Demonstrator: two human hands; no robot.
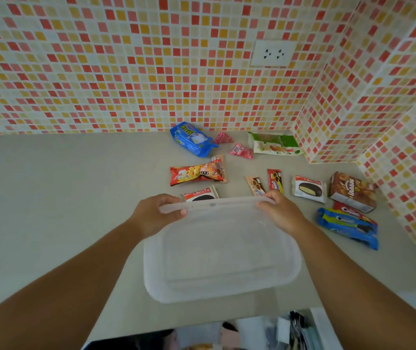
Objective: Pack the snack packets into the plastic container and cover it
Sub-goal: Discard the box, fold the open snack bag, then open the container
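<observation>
We hold the translucent lid by its far edge, our left hand and right hand each pinching an end, thumbs on top. It seems to sit over the plastic container, which rests near the counter's front edge, though blur hides whether the lid is raised. The snack packets lie behind it toward the back right corner: a Choco Pie just beyond the lid, a blue biscuit pack by the wall, Oreo packs at right.
</observation>
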